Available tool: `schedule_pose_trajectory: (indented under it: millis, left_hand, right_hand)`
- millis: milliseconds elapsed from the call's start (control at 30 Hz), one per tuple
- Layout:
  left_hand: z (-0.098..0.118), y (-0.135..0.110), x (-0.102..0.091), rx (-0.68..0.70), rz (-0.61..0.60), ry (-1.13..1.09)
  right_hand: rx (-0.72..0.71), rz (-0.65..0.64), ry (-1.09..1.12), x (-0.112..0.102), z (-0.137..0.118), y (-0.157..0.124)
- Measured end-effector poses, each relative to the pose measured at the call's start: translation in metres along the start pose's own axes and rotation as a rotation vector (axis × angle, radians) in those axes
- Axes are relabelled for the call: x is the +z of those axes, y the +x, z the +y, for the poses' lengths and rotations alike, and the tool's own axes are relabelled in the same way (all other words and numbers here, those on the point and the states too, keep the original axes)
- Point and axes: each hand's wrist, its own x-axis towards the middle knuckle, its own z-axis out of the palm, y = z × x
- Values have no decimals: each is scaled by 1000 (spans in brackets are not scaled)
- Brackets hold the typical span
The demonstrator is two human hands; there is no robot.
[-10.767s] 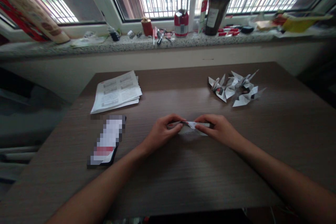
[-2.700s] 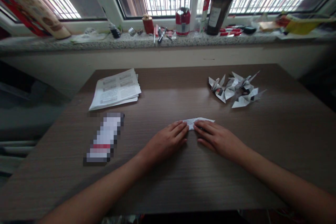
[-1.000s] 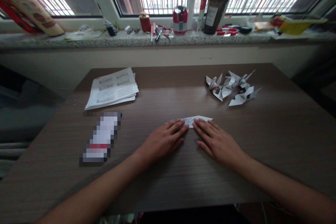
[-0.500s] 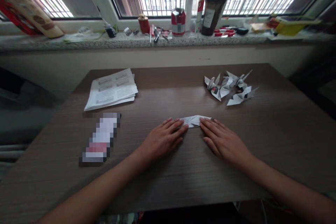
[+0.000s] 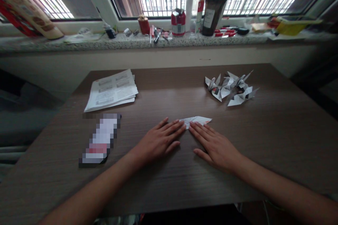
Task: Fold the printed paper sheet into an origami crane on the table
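Note:
A narrow strip of folded printed paper [image 5: 198, 120] lies flat on the brown table [image 5: 169, 175] in front of me. My left hand [image 5: 161, 139] rests palm down with its fingers stretched out, the tips over the paper's left end, which they hide. From the right, my right hand [image 5: 216, 144] lies flat too, its fingertips on the paper's near edge around the middle. The paper's pointed right end shows beyond those fingers. Neither hand is closed round anything.
Several folded paper shapes [image 5: 232, 88] sit at the back right. Toward the left are a stack of printed sheets [image 5: 113, 89] and a blurred-out phone-like slab [image 5: 101, 139]. Behind the table, the stone windowsill [image 5: 126, 44] carries a can [image 5: 178, 23], a dark cup [image 5: 213, 14] and bottles.
My right hand has slid left along the paper, from its right end toward the middle, uncovering the right tip. My left hand has shifted slightly left, its fingers a little more spread.

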Motion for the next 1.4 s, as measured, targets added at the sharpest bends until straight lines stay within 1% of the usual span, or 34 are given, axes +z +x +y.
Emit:
schedule_pose_trajectory:
  millis: [67, 267, 367, 467, 600, 733, 933, 1067, 1167, 1400]
  left_hand:
    - [-2, -5, 0, 8, -10, 13]
    - [-8, -25, -1, -38, -6, 44]
    - [-9, -29, -3, -51, -11, 45]
    - [-6, -26, -8, -53, -28, 52]
    - [1, -18, -12, -65, -1, 73]
    - [8, -10, -15, -84, 24, 86]
    - [13, -4, -18, -137, 13, 46]
    - [12, -3, -14, -88, 52, 19]
    - [12, 0, -10, -43, 27, -25]
    - [11, 6, -7, -28, 2, -61]
  right_hand:
    - [8, -8, 3, -1, -1, 0]
    - [18, -28, 25, -2, -2, 0]
    - [31, -39, 34, -3, -1, 1]
    - [51, -51, 44, -4, -1, 2]
    - [66, -60, 24, -3, -3, 4]
    - [64, -45, 6, -1, -4, 4]
    - [46, -5, -24, 1, 2, -5]
    - [57, 4, -29, 0, 5, -11]
    - [65, 4, -42, -1, 4, -11]
    - [34, 47, -33, -12, 5, -1]
